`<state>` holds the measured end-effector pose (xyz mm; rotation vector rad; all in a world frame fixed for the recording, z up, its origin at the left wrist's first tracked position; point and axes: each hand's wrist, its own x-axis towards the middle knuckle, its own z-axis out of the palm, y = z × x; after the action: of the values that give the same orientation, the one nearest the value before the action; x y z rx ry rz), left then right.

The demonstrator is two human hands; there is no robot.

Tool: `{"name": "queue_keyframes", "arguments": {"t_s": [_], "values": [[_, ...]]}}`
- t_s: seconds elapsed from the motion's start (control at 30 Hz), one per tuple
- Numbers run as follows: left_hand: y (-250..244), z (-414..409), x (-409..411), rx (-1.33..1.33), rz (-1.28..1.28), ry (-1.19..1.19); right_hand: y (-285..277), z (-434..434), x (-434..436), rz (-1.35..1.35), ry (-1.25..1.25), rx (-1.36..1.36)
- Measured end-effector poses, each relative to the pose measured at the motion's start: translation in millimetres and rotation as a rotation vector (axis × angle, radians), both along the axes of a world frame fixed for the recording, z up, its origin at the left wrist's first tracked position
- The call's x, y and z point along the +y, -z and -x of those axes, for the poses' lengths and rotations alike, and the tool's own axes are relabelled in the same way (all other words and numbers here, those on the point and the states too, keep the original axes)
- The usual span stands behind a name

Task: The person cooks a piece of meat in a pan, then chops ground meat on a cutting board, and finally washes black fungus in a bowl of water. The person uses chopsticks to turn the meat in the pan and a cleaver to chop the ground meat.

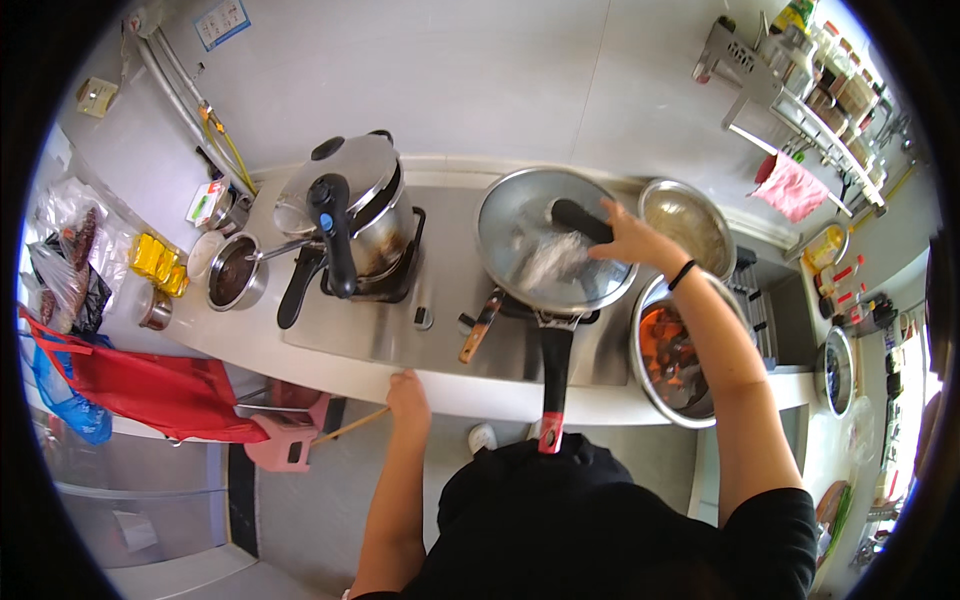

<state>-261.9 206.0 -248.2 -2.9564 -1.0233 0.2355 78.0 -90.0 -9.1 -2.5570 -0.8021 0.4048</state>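
A glass lid [517, 232] with a metal rim covers a long-handled pan on the right burner. My right hand [634, 238] is at the lid's black handle [581, 220], thumb and fingers on either side of it. The pan's black handle [555, 367], red at its end, points toward my body. Steam or glare blurs what lies under the glass. By the counter's front edge, my left hand [409, 401] is closed around a thin wooden stick [351, 426], possibly chopsticks. A wooden-handled utensil [481, 326] lies beside the pan.
A pressure cooker [375, 240] stands on the left burner, its lid [337, 184] tilted. Left of it is a steel pot [238, 271] of dark sauce. Metal bowls [686, 225] sit right of the pan, one holding reddish liquid [667, 352]. A pink stool [281, 442] stands below the counter.
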Motion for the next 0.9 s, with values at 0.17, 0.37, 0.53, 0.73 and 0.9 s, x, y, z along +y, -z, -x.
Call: {"name": "queue_keyframes", "arguments": {"t_s": [0.17, 0.37, 0.53, 0.73, 0.9], "values": [[-77, 4, 15, 0.042, 0.203, 0.389, -11, 38, -34, -0.429, 0.163, -0.393], [-104, 9, 28, -0.314, 0.169, 0.707, 8, 142, -97, -0.700, 0.506, -0.361], [-104, -16, 35, -0.327, 0.171, 0.963, 53, 207, -143, -0.919, 0.851, -0.307], [-76, -49, 53, -0.315, 0.299, 1.248, 41, 249, -166, -0.808, 1.003, -0.424], [-63, -66, 58, -0.336, 0.422, 1.332, 40, 293, -187, -0.818, 1.085, -0.452]]}}
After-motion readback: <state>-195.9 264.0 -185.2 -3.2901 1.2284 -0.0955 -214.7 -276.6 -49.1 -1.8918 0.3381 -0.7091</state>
